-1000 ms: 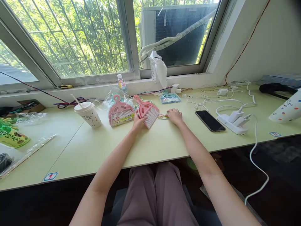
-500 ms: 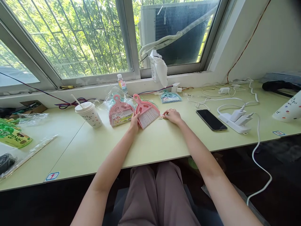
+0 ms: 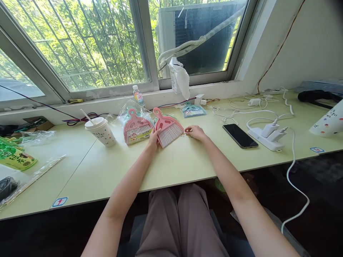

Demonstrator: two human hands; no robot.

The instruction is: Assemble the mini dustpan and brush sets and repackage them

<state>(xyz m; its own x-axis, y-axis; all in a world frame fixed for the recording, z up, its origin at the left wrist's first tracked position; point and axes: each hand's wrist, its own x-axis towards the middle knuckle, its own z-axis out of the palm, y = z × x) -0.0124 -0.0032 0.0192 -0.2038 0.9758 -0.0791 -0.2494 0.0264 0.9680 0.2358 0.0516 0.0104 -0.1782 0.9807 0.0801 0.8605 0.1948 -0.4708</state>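
Note:
My left hand [image 3: 153,138] grips the left edge of a small pink hand brush [image 3: 168,127] with white bristles, lying on the pale green desk [image 3: 171,164]. My right hand [image 3: 195,132] rests just right of the brush, its fingers pinched on a small printed label [image 3: 187,134]. A second pink brush in its wrapper [image 3: 136,127] lies to the left of my left hand. A teal brush in a wrapper [image 3: 193,110] lies further back.
A white dotted paper cup with a straw [image 3: 100,130] stands left. A black phone [image 3: 240,136], a white power strip with chargers [image 3: 266,137] and loose white cables lie right. A small bottle [image 3: 138,95] stands by the window. Green packets and plastic bags lie at far left.
My left hand has turned the pink brush so its bristles spread further right. My right hand has gone from lying flat to pinching the small label.

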